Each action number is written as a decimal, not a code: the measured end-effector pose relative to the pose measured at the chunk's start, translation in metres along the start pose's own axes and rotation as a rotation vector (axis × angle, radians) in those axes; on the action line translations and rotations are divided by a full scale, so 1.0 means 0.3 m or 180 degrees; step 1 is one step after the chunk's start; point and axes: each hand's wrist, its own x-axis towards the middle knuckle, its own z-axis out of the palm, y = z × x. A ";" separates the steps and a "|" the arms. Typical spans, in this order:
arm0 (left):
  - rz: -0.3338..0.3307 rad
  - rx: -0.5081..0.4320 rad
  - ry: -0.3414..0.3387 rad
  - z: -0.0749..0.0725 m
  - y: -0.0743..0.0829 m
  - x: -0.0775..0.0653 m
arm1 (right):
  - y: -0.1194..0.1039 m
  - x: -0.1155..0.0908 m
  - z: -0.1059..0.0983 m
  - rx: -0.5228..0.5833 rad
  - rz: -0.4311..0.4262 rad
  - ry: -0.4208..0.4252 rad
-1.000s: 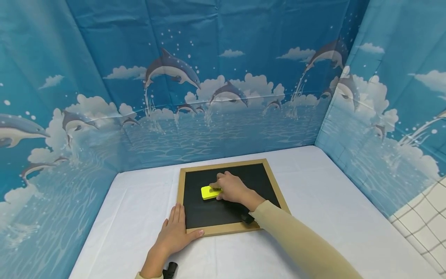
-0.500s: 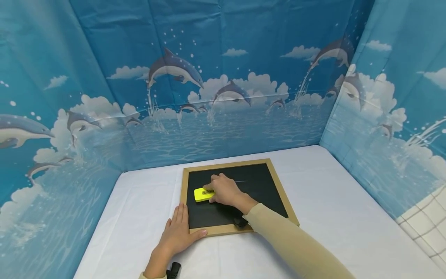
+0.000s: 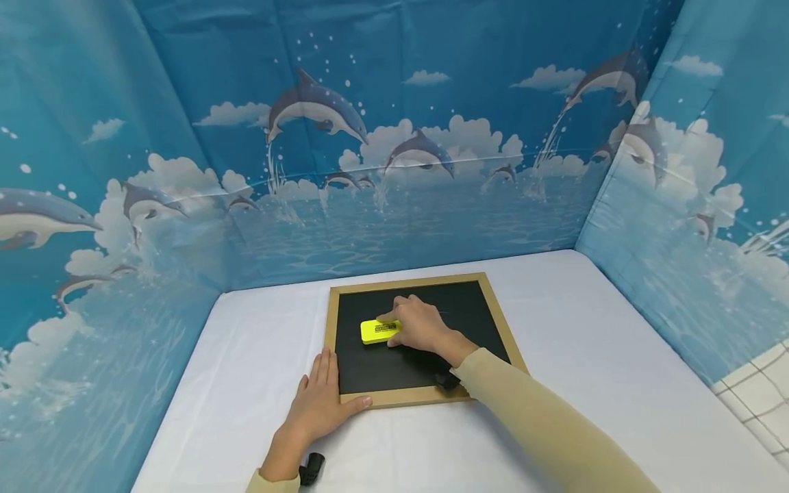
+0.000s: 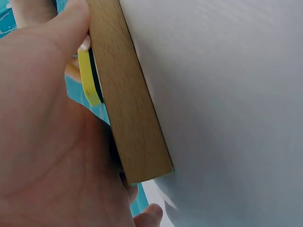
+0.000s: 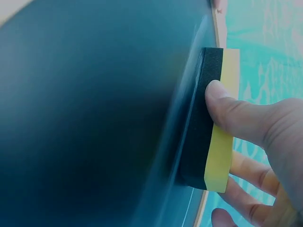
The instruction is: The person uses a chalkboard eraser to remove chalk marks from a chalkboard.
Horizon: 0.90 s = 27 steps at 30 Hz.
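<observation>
A small chalkboard (image 3: 376, 373) with a wooden frame (image 3: 413, 396) lies flat on the white cloth. My left hand (image 3: 317, 404) rests at its near left corner, fingers straight along the left side and thumb on the near edge. Between the thumb and fingers of my right hand (image 3: 425, 327) is a yellow eraser (image 3: 372, 331) with a black felt layer. In the right wrist view the felt of the eraser (image 5: 202, 118) lies against the black surface, thumb on its side. Faint pale streaks show on the board beside it.
A white cloth (image 3: 573, 329) covers the table around the board. Blue dolphin-print curtains (image 3: 394, 226) stand behind and on both sides. White tiles (image 3: 761, 397) show at the far right. A black wrist device (image 3: 312, 468) sits at the left wrist.
My right hand has slid the eraser left across the board, then back right. A pale line right of the hand looks fainter than half a second ago. My left hand stays at the corner.
</observation>
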 end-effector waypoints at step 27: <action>0.0076 -0.0053 0.0073 0.002 -0.004 -0.007 | 0.256 -0.171 -0.095 -0.0045 0.0339 -0.0108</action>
